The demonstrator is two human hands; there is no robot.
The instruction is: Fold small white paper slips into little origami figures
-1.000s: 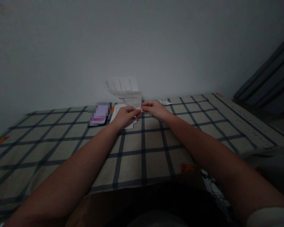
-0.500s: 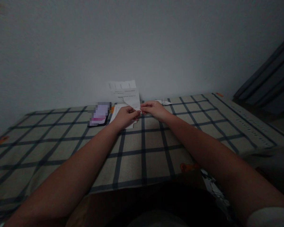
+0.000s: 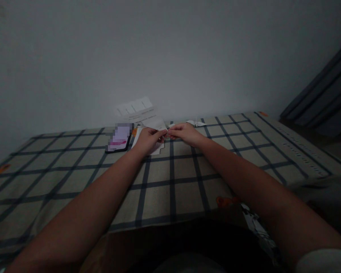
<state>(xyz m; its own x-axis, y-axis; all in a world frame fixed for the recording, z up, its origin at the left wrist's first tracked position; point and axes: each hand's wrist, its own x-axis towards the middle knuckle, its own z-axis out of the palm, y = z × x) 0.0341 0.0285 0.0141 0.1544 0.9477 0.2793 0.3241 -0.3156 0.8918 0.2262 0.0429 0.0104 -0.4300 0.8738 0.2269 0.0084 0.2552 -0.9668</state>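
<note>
My left hand (image 3: 148, 139) pinches the near right corner of a printed sheet of paper (image 3: 140, 113), which stands up and leans left toward the wall. Fingertips of my right hand (image 3: 185, 133) are pressed together at that same corner, almost touching the left fingers. Whether the right fingers grip the paper's edge or a small torn bit is too small to see clearly. Under and beside my left hand lie more white papers (image 3: 156, 151), partly covered by it. Just behind my right hand is a crumpled or folded white paper piece (image 3: 196, 123).
A phone (image 3: 119, 137) with a lit, blurred screen lies left of the papers. The checked tablecloth (image 3: 170, 197) covers the table, which meets a plain wall (image 3: 187, 57) at the back. A dark curtain (image 3: 324, 91) hangs at the right.
The upright sheet has tilted and swung to the left. My hands stay close together, with the left fingers shifted slightly left.
</note>
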